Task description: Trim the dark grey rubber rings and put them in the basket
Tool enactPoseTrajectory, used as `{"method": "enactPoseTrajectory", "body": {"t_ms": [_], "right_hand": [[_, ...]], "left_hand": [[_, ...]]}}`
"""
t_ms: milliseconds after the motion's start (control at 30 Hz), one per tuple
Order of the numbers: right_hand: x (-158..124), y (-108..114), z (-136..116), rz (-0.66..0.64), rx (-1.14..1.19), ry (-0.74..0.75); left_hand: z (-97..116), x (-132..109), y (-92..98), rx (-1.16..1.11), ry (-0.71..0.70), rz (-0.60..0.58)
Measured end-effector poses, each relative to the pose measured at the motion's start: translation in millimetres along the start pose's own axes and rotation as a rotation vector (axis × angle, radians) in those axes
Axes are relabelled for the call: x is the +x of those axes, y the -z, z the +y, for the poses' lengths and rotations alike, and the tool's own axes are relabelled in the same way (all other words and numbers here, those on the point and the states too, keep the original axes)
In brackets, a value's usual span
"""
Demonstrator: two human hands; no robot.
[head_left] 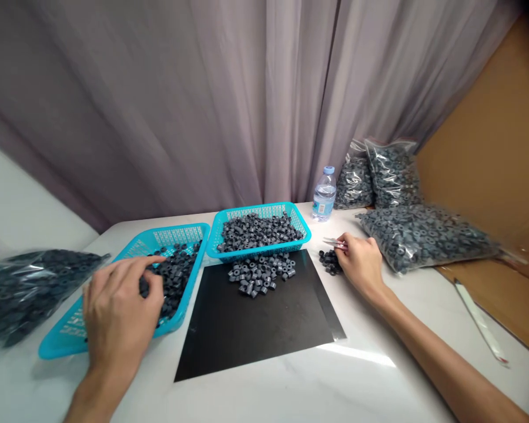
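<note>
My left hand (120,299) reaches over the left blue basket (194,279), with thumb and index finger curved and apart. Dark grey ring-shaped parts (176,270) lie in that basket, partly hidden behind the hand. My right hand (360,264) is closed around a slim tool with light metal tips and a reddish handle (336,243); its exact kind is not clear. Just below the tool, a small pile of dark rings (330,261) rests on the white table, beside my right fingers. A heap of grey rings (260,273) sits on the black mat (247,329) between my hands.
Another blue basket (306,232) full of grey rings stands behind the mat. A water bottle (324,194) is at the back. Bags of rings (427,235) crowd the right, and one bag (26,294) lies left. A white strip-like tool (480,322) lies at the right.
</note>
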State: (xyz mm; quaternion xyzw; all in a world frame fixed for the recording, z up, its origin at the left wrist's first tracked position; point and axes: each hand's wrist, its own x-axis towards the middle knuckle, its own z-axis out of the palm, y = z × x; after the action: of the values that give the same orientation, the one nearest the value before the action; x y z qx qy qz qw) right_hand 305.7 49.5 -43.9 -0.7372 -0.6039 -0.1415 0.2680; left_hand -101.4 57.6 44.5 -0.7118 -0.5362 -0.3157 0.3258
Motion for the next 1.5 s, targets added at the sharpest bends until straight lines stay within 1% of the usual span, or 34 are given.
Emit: {"method": "enactPoseTrajectory", "body": {"t_ms": [67, 133, 233, 300, 367, 433, 500, 600, 733, 833, 900, 933, 1000, 1100, 1233, 1267, 1300, 1367, 1500], "right_hand": [[-1, 0, -3, 0.019, 0.019, 0.018], [-2, 1, -7, 0.035, 0.035, 0.029], [-5, 3, -13, 0.052, 0.1, 0.039], [-7, 5, -19, 0.035, 0.163, 0.067], [-9, 9, -25, 0.003, 0.199, 0.119], [-10, 11, -31, -0.006, 0.212, 0.15], [-12, 13, -35, -0.002, 0.231, 0.173], [-13, 13, -37, 0.018, 0.254, 0.18], [-14, 10, -36, 0.036, 0.271, 0.165], [-15, 7, -35, 0.055, 0.27, 0.162], [-16, 6, -35, 0.073, 0.27, 0.164], [-17, 6, -35, 0.077, 0.276, 0.167], [-18, 7, -36, 0.076, 0.299, 0.178], [-23, 9, -39, 0.057, 0.347, 0.2], [-29, 10, -45, 0.029, 0.383, 0.231], [-30, 9, -46, 0.023, 0.387, 0.237], [-31, 9, -47, 0.021, 0.388, 0.243], [-32, 8, -48, 0.022, 0.387, 0.259], [-32, 6, -47, 0.012, 0.401, 0.293]], "left_hand": [[21, -5, -2.7, -0.125, -0.075, 0.016], [45, -15, -6.7, -0.233, -0.146, -0.038], [78, -32, -11.7, -0.317, -0.19, -0.096], [94, -38, -14.1, -0.383, -0.274, -0.144], [106, -38, -17.2, -0.448, -0.338, -0.217], [115, -33, -21.7, -0.478, -0.365, -0.284], [121, -27, -27.0, -0.474, -0.374, -0.316], [127, -23, -34.0, -0.47, -0.382, -0.32], [128, -31, -41.3, -0.508, -0.369, -0.327], [126, -36, -44.4, -0.556, -0.323, -0.321], [126, -36, -42.7, -0.628, -0.241, -0.321], [126, -36, -40.4, -0.728, -0.145, -0.352], [127, -34, -33.4, -0.994, 0.119, -0.465], [130, -31, -21.1, -1.361, 0.505, -0.664], [135, -29, -9.2, -1.843, 0.998, -0.852], [137, -29, -6.9, -1.924, 1.085, -0.879], [138, -29, -4.7, -1.978, 1.146, -0.899], [140, -28, -0.2, -2.035, 1.202, -0.92], [140, -26, 7.2, -2.11, 1.175, -0.921]]}}
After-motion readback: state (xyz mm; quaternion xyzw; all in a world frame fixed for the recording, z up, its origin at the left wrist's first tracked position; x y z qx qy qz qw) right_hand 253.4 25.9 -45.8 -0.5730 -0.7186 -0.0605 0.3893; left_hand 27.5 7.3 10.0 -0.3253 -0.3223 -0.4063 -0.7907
